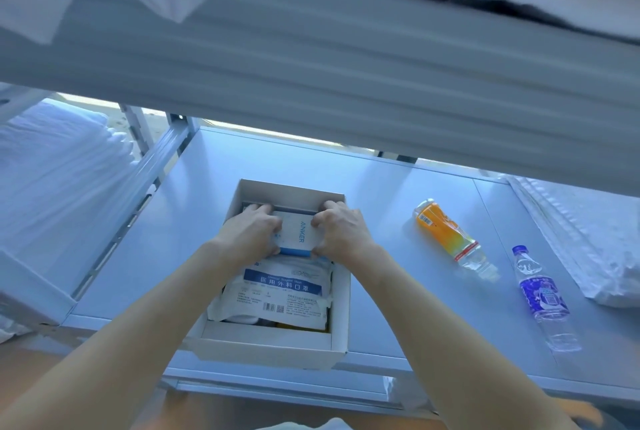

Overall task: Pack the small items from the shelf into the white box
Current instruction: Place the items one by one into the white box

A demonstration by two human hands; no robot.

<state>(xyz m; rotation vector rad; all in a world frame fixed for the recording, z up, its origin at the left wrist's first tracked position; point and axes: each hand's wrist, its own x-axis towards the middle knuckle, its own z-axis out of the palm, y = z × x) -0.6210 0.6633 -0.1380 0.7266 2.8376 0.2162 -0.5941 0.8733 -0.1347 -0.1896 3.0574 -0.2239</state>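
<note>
Both my left hand (254, 232) and right hand (341, 230) pinch the charger box (297, 234) mid-frame inside the white box (341, 298); forcing it down could crush the mask packet (282, 291) beneath.

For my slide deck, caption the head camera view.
Both hands, left hand and right hand, setting an Anker box into the white box.

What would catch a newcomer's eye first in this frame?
Most likely the two hands, left hand and right hand, gripping a small Anker box from both sides inside the white box at the centre of the shelf. Below it in the white box lies a surgical mask packet. To the right, an orange-labelled bottle and a blue-labelled water bottle lie on the shelf.
</note>
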